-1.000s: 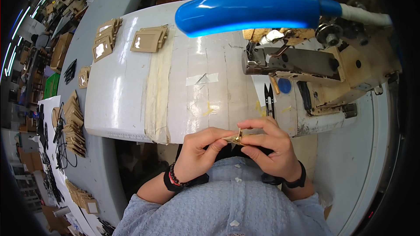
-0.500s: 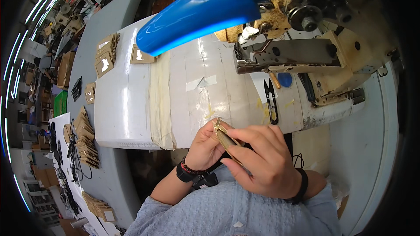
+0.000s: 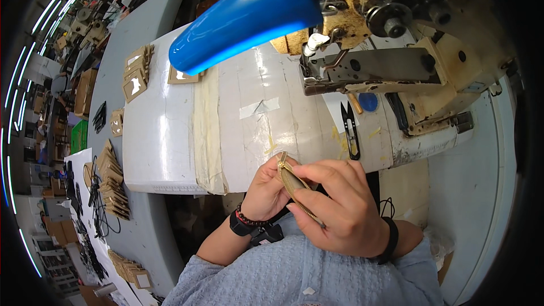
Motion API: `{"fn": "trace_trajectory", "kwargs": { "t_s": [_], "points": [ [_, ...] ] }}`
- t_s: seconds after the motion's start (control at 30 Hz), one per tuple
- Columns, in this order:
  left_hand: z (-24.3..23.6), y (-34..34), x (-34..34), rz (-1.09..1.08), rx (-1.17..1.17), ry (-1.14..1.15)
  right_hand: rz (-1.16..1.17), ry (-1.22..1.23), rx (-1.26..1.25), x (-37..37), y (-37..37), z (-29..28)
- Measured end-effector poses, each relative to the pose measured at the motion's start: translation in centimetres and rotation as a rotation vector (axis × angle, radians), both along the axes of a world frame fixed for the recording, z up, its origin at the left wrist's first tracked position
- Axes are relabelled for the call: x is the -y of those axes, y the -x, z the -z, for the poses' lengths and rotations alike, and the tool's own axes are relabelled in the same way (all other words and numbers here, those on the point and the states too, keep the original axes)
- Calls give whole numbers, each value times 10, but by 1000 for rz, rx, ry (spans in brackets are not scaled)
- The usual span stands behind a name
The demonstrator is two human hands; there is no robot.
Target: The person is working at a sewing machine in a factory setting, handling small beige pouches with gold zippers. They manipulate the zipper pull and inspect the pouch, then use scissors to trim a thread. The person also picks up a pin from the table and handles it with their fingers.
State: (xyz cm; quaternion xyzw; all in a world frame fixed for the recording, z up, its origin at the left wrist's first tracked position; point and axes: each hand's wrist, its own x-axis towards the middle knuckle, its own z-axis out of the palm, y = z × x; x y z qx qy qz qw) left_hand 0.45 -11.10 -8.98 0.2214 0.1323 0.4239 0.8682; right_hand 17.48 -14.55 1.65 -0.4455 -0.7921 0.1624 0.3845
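Note:
My left hand (image 3: 266,192) pinches one end of a tan zipper piece with gold teeth (image 3: 292,190), just past the white table's front edge. My right hand (image 3: 340,207) grips the same piece along its length with curled fingers, covering part of it. A small metal slider or pull (image 3: 283,162) shows at its upper end. Beyond my right hand, black thread snips (image 3: 352,139) lie on the table beside a short wooden stick (image 3: 356,103) and a blue disc (image 3: 368,102).
An industrial sewing machine (image 3: 368,68) stands at the right under a blue lamp (image 3: 243,20). Stacks of tan framed pieces (image 3: 136,73) sit on the white table (image 3: 158,147); more tan pieces (image 3: 113,192), black cords (image 3: 96,215) and a green crate (image 3: 79,136) are on the left.
Since a second ago both hands have turned the zipper piece from sideways to upright, pointing away from me, and the view has shifted. Over the last half second little has moved.

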Motion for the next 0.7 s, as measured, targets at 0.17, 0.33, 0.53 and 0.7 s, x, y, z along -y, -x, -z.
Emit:
{"fn": "trace_trajectory", "kwargs": {
  "t_s": [0.17, 0.33, 0.53, 0.7],
  "points": [
    [1, 1, 1, -10, -10, 17, -1, -12, 0, -1, 0, 2],
    [0, 0, 1, -22, -22, 15, 2, -25, 2, 0, 1, 2],
    [-4, 0, 2, -73, -99, -18, -1, -33, 2, 1, 0, 1],
    [-5, 1, 2, -91, -132, -55, -5, -29, 3, 1, 0, 1]
  ]
}}
